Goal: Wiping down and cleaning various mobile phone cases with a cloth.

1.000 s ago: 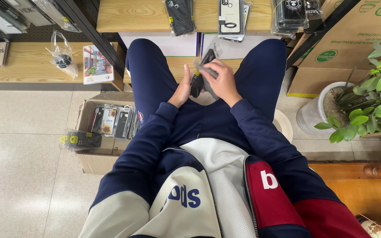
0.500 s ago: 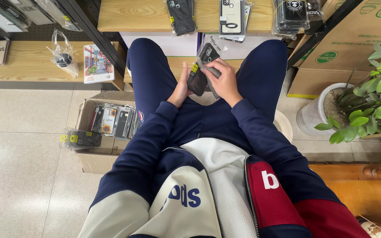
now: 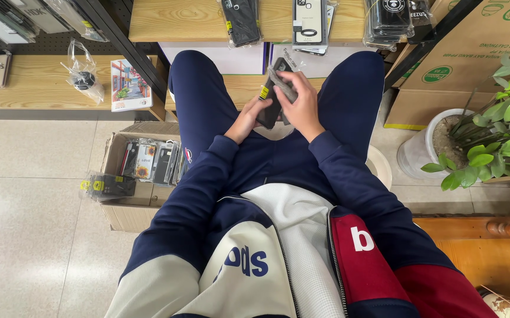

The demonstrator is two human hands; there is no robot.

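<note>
Now | left hand (image 3: 248, 121) cradles, right hand (image 3: 299, 105) grips | phone case (image 3: 274, 91)

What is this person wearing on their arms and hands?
Both arms are in long navy blue sleeves of a zip-up track jacket with ribbed cuffs at the wrists. The left sleeve turns pale grey near the shoulder; the right sleeve turns red there. The left hand and right hand are bare: no gloves, rings or watch visible.
</note>
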